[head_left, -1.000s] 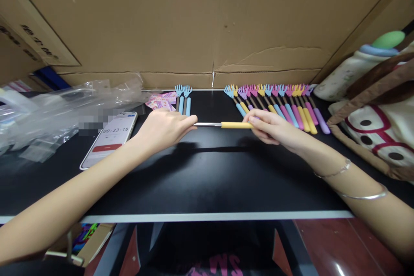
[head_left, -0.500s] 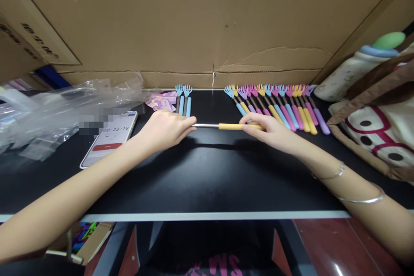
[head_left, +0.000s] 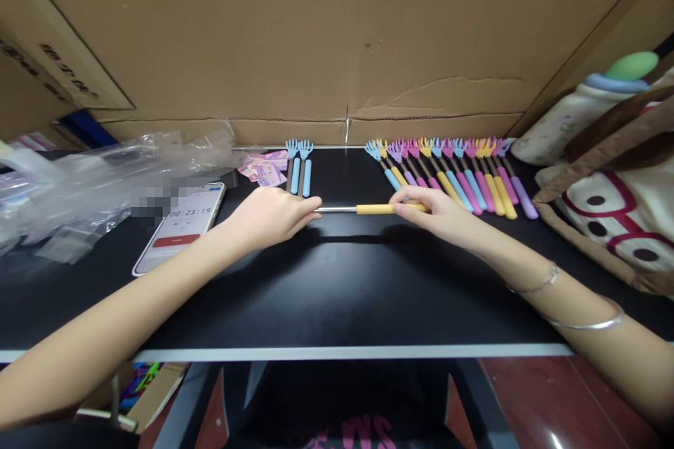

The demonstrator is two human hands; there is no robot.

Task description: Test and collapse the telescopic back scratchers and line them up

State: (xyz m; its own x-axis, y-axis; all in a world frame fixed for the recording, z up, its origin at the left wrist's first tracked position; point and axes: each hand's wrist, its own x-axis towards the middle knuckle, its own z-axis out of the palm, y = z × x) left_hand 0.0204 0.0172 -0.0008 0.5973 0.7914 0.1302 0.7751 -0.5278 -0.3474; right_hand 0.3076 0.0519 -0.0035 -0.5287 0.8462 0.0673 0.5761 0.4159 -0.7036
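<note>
A back scratcher [head_left: 368, 209] with a yellow grip and a steel telescopic rod is held level just above the black table [head_left: 337, 287]. My left hand [head_left: 271, 214] is closed around the rod's left end, which is hidden inside it. My right hand [head_left: 442, 214] pinches the yellow grip at its right end. Behind my right hand lies a row of several scratchers [head_left: 453, 168] with blue, yellow, pink and purple grips. Two blue ones [head_left: 299, 165] lie side by side behind my left hand.
A phone [head_left: 182, 224] showing a timer lies left of my left hand. Crumpled clear plastic bags [head_left: 89, 179] fill the far left. Small pink packets [head_left: 263, 165] lie beside the blue pair. Cardboard [head_left: 337, 42] walls the back. A patterned bag [head_left: 611, 182] stands at right.
The visible steel rod has become shorter as my hands moved closer together. My right hand slid further along the yellow grip. The phone timer went from 00:23:18 to 00:23:19.
</note>
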